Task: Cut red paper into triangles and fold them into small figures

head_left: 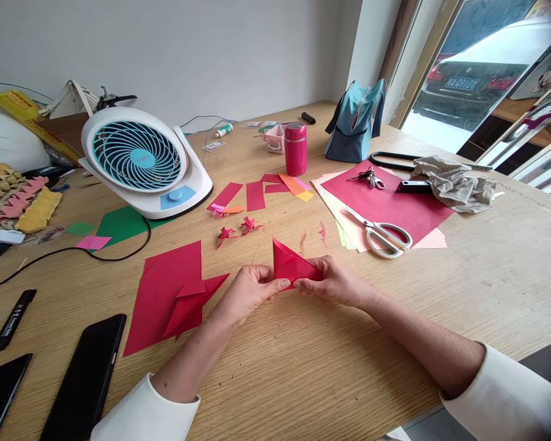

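Observation:
A folded red paper (290,264) is held just above the wooden table, one pointed corner standing up at its left. My left hand (253,289) pinches its lower left edge, thumb in front. At the right side, my right hand (333,280) grips it the same way, and the two thumb tips nearly meet. Left of my left hand lie a large red sheet (165,275) and a folded red piece (190,306) on top of it. Beyond the hands sit two small red folded figures (248,225) (224,234).
A white fan (142,159) stands at the back left, its black cable curving forward. Two phones (87,373) lie front left. Scissors (388,237) rest on stacked paper (395,196) at right. Behind are a pink flask (296,149) and blue bag (354,122).

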Available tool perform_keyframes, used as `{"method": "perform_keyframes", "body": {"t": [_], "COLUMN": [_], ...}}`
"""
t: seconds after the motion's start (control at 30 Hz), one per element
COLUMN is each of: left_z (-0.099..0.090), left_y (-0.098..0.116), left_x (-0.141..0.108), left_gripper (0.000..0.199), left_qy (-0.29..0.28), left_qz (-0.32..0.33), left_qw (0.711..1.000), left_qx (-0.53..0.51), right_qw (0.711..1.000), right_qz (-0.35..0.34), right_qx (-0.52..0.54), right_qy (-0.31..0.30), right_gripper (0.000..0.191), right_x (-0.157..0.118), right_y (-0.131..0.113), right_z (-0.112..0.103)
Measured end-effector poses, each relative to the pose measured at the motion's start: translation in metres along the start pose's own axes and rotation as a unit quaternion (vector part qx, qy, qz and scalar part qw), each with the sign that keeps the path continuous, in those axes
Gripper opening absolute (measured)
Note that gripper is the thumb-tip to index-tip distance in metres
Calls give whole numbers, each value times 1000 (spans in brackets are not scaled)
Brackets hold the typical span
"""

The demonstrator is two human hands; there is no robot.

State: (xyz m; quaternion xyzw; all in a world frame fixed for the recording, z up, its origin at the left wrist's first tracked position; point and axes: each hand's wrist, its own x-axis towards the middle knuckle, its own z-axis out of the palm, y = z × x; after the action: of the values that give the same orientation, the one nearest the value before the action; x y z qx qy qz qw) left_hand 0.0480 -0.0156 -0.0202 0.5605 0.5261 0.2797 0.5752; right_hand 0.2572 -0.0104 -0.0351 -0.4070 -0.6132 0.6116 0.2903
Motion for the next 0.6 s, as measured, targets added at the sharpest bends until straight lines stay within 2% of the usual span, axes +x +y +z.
{"method": "perform_keyframes", "body": {"t": [0.17, 0.4, 0.6], "left_z": [2, -1, 0], "left_y": [1, 5, 0], "left_x": [-2, -3, 0], "left_gripper": [35, 34, 38], "left_qy": [21, -26, 8], "left_qz": [27, 27, 29], "left_qw": [999, 999, 999], "left_qx": [31, 31, 28], "right_qw": [1000, 1000, 999], "right_qz": [4, -4, -5], "right_qx": [7, -1, -3], "right_qy": [-12, -24, -38], "right_gripper": [38, 43, 40], "right_x": [0, -1, 0], "right_y": [-2, -5, 0], "right_z": [-1, -1, -2]}}
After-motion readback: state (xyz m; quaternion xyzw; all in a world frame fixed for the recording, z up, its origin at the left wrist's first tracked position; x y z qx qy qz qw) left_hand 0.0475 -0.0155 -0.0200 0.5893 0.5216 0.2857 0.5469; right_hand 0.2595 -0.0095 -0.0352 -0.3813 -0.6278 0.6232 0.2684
